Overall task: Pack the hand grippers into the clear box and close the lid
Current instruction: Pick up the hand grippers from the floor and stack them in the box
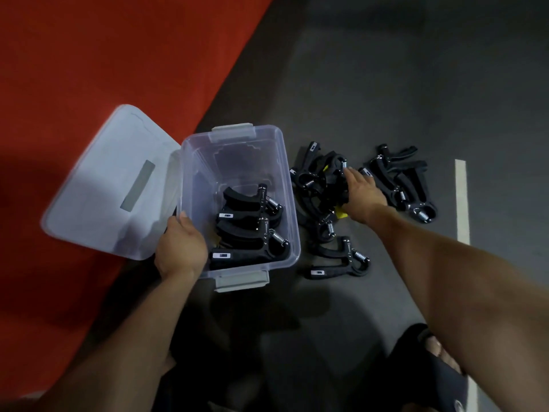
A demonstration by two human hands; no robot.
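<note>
A clear box (pixel 285 203) with grey latches stands open on the dark floor, with several black hand grippers (pixel 246 230) inside it. My left hand (pixel 179 248) grips the box's near left rim. The lid (pixel 113 185) leans off the box's left side, over the red mat. To the right of the box lies a pile of black hand grippers (pixel 323 185) with metal springs. My right hand (pixel 361 188) reaches into that pile, fingers down on the grippers; whether it has closed on one is hidden. More grippers (pixel 407 185) lie further right.
A red mat (pixel 89 69) covers the left side. One single hand gripper (pixel 341 263) lies near the box's front right corner. A white floor line (pixel 462 203) runs at the right. My foot in a dark sandal (pixel 430 361) sits at the bottom right.
</note>
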